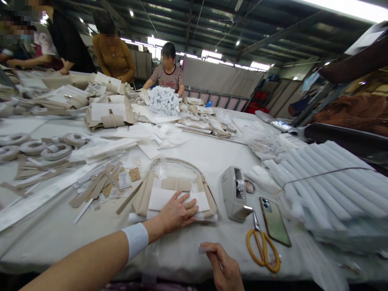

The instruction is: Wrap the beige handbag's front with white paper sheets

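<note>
A beige handbag (178,192) wrapped in white paper lies flat on the white table (206,153) in front of me. My left hand (178,212) rests on its lower edge, fingers pressed flat and spread, with a white band on the wrist. Near the table's front edge my right hand (224,266) pinches a small piece of clear tape (203,249) between thumb and fingers. A grey tape dispenser (235,194) stands just right of the bag.
Yellow-handled scissors (262,248) and a phone (274,221) lie right of the dispenser. Rolled white paper tubes (327,182) are stacked at the right. Tags, straps and coiled strips (57,151) cover the left. Other people work at the far side among more bags (109,111).
</note>
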The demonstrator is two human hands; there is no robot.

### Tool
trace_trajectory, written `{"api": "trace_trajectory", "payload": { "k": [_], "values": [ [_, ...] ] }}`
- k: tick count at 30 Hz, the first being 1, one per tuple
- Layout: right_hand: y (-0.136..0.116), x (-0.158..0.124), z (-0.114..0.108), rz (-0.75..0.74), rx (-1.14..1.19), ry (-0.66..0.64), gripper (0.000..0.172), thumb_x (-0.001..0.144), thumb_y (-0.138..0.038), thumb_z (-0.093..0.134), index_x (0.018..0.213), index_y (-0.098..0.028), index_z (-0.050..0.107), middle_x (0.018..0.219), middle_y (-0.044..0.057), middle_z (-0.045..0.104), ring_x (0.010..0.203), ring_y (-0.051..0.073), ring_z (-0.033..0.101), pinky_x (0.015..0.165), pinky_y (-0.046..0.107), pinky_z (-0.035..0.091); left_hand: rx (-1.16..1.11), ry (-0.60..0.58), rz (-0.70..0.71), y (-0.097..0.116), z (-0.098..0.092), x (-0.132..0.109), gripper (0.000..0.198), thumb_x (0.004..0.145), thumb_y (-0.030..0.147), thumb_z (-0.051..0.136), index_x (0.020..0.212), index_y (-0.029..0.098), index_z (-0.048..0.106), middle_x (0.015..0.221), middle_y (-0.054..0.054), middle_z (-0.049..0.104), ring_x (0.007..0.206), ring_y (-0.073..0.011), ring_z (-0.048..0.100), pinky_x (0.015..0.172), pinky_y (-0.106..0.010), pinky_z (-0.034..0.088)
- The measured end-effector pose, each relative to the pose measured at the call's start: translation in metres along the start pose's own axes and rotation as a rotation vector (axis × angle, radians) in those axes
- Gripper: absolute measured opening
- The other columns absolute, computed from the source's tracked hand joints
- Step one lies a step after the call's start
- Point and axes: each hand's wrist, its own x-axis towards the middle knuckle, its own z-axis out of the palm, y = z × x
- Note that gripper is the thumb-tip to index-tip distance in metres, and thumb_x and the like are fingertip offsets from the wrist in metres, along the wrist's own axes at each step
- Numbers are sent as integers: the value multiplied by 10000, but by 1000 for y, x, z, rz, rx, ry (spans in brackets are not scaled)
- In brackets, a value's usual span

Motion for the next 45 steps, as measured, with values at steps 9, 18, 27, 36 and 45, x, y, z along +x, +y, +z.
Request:
{"api": "trace_trajectory", "payload": {
  "k": [9, 18, 27, 36, 45],
  "values": [
    [-7, 2, -2, -51, 9, -4, 239, 970, -330, 426, 933, -250, 648, 900, 42, 705, 855, 173, 675, 775, 243, 552, -18, 3, 34, -4, 8, -1, 346, 943, 455, 440, 1230, 277, 516, 1292, -25, 572, 1214, -277, 469, 1036, -525, 293],
    [-35, 59, -9, -251, -51, -5, 179, 939, -220, 455, 886, -244, 624, 806, 18, 708, 750, 161, 684, 698, 230, 560, -6, -4, 65, -4, 3, -1, 374, 957, 441, 415, 1266, 246, 497, 1316, -34, 556, 1231, -289, 443, 1036, -532, 288],
    [7, 137, 9, -60, -195, 165, 299, 927, -389, 448, 859, -208, 675, 765, 38, 721, 656, 184, 670, 648, 270, 540, -106, -40, 84, -5, -2, 5, 162, 940, 317, 471, 962, 214, 594, 988, -29, 653, 1129, -227, 494, 1096, -514, 215],
    [35, 141, 20, -8, -268, 106, 316, 962, -387, 415, 864, -196, 647, 767, 46, 692, 699, 189, 646, 649, 279, 495, -359, 5, -298, 8, 0, 19, 450, 827, 543, 576, 1076, 176, 496, 923, -35, 617, 898, -212, 586, 1080, -501, 305],
    [38, 146, 22, -11, -260, 153, 304, 947, -339, 436, 729, -213, 606, 848, 67, 585, 770, 200, 606, 696, 325, 512, -407, 21, -375, 14, 13, 29, 223, 887, 138, 430, 1089, 213, 487, 910, -15, 621, 838, -185, 562, 1016, -434, 392]
  ]
}}
